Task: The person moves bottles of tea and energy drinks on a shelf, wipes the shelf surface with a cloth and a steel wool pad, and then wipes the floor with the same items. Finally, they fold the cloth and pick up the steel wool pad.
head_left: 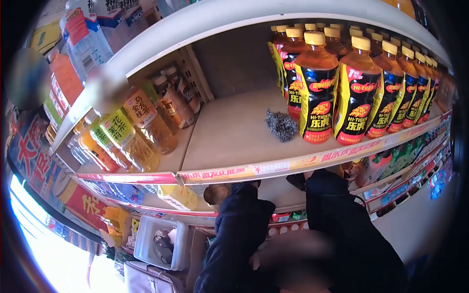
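Both dark sleeves reach in below the front edge of the upper shelf point(234, 146). Only a sliver of my left hand point(256, 183) shows past its cuff, beside a brownish round container point(216, 194) on the lower shelf. A small part of my right hand point(308, 174) shows under the shelf edge, next to a dark object I cannot make out. The fingers of both hands are hidden. On the upper shelf, a grey steel-wool scrubber point(281, 126) lies just left of the yellow-capped Hi-Tiger bottles point(316, 93).
Tea bottles point(124, 132) stand or lean on the upper shelf's left part. A yellow-labelled bottle point(178, 196) is on the lower shelf. Below left are a clear plastic bin point(141, 239) and a yellow basket point(116, 219). A blurred round shape is at bottom centre.
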### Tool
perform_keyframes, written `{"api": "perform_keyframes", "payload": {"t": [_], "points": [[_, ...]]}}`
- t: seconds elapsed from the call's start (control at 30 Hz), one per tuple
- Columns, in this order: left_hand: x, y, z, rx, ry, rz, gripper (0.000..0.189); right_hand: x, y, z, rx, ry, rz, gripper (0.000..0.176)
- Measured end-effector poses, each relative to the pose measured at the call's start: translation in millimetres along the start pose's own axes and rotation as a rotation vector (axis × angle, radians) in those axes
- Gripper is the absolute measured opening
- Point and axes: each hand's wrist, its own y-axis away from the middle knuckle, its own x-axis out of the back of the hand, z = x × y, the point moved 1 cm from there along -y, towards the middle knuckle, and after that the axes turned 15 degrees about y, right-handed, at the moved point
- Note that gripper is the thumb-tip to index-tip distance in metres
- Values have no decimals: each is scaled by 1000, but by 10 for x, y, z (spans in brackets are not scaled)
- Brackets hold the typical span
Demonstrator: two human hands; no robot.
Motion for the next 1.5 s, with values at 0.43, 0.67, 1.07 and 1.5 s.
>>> {"api": "perform_keyframes", "payload": {"t": [0.43,0.67,1.07,1.5], "points": [[547,-39,-69,115,24,-230,34,123,233,-411,95,102,44,44],[516,638,204,-76,49,-18,59,203,872,-593,158,-22,162,54],[589,763,316,-66,176,83,43,264,1000,-700,63,-135,242,47],[574,767,322,-65,183,95,39,256,1018,-709,56,-150,270,46]]}}
